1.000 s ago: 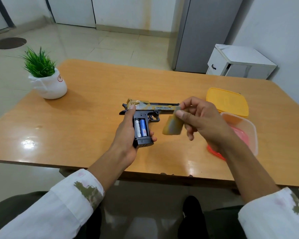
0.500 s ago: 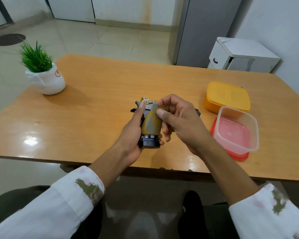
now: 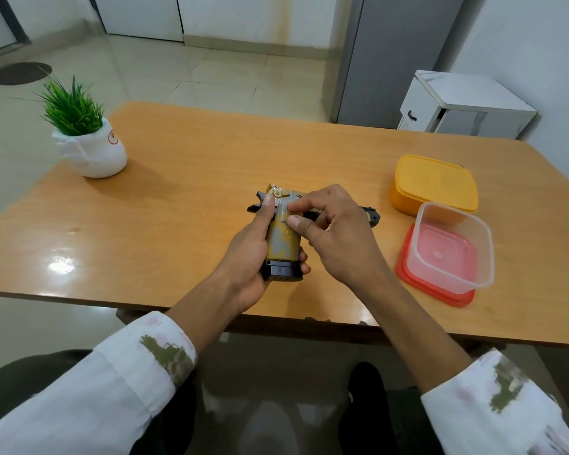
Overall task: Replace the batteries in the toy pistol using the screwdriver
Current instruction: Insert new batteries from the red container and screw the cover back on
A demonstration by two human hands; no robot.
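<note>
**Toy pistol gripped over the middle of the table**

Holding the toy pistol [image 3: 281, 272] at the centre of the frame, over the orange wooden table [image 3: 211, 152], with the black grip base pointing toward the lower edge and the barrel running off to the right. Wrapping the left hand [image 3: 247, 254] around the grip from the left side, thumb lying up along the rear of the gun, fingertips curling out on the right of the base. Pinching the top of the yellow, worn battery cover [image 3: 280, 241] with the right hand [image 3: 335, 238], thumb and forefinger pressed onto it and the other fingers curled behind. Blocking most of the slide and the trigger area with that right hand, leaving only the dark muzzle end [image 3: 372, 216] showing past the knuckles. Hiding the battery bay under the cover; not possible to tell whether it is fully seated.

Working well apart from a white pot of green grass [image 3: 89, 146] at the upper left of the table. Working nearer to a closed yellow box [image 3: 436, 183] at the right. Just below that box, resting a clear tub [image 3: 454, 247] on a red lid [image 3: 418, 280]. Showing white, stained sleeves [image 3: 112, 382] along the bottom edge. Facing a white cabinet [image 3: 463, 106] and a tall grey unit [image 3: 385, 60] beyond the far edge, at the upper right.
</note>
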